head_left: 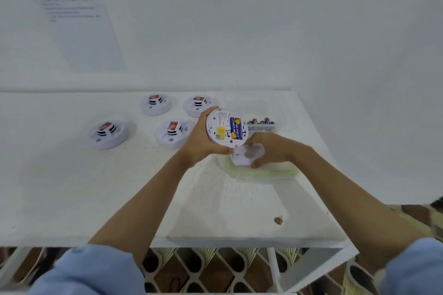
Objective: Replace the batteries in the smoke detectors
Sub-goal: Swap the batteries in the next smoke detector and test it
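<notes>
Four smoke detectors [109, 133] sat face-up on the white table [72, 187], left of the hands. Left hand [200, 137] gripped a fifth detector [226, 129] lifted off the table, back side to camera, fingers wrapped round its rim; blue-and-yellow batteries [235, 128] seated in its open bay. Right hand [269, 149] pinched a white cover plate [247, 154] just below it, over a green-rimmed container [263, 171]. Spare batteries [261, 121] lay in a clear box behind.

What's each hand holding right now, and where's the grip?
Left hand grips the open smoke detector by its rim, batteries facing up. Right hand pinches the detached back cover at its edge.
</notes>
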Available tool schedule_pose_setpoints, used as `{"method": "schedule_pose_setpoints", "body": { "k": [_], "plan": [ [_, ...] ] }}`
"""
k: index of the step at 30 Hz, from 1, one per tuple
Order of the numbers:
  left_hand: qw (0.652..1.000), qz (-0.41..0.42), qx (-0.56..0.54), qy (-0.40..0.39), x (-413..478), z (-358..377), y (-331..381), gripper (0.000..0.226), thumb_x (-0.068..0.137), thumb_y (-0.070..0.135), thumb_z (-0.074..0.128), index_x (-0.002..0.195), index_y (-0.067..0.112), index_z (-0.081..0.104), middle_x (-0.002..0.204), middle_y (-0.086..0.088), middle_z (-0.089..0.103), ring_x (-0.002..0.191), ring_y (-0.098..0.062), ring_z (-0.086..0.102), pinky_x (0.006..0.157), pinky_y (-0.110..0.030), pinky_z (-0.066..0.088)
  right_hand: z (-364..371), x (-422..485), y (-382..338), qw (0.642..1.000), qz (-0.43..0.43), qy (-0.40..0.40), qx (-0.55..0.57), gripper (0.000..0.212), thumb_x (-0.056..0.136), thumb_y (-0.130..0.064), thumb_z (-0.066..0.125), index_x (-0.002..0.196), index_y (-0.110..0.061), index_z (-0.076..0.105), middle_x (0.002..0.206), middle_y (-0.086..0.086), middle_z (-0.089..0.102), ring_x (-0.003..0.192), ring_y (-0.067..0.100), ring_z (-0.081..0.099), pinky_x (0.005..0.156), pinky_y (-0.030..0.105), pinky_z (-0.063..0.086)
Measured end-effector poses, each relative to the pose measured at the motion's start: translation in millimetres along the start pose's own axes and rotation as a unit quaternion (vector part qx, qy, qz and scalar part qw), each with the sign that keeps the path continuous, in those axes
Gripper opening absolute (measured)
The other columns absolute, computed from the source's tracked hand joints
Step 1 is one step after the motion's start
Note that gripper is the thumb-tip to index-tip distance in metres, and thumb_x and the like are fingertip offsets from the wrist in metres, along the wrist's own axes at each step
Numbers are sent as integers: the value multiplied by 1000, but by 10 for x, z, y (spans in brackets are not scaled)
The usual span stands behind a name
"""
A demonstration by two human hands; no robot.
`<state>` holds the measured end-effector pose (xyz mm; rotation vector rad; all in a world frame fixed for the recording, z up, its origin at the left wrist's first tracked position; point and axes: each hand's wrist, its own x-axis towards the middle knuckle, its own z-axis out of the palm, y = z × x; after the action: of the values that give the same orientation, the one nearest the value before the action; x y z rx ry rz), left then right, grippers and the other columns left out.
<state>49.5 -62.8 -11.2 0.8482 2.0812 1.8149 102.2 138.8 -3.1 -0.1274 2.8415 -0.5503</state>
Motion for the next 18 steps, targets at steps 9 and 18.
{"method": "schedule_pose_setpoints", "body": {
  "k": [9,18],
  "plan": [
    [1000,-9,12,9,17,-50,-16,100,56,-14,79,137,15,28,122,7,48,112,-7,50,78,-17,53,-196,-89,7,998,3,50,25,71,66,-18,79,131,-18,50,112,1,51,100,19,54,80,27,49],
    [1000,-1,6,-1,210,-78,-8,101,55,-12,81,136,15,28,122,8,47,111,-6,51,75,-18,53,-681,-126,-41,965,-61,224,122,62,63,-10,81,121,-14,59,109,2,58,97,13,54,83,13,42]
  ]
}}
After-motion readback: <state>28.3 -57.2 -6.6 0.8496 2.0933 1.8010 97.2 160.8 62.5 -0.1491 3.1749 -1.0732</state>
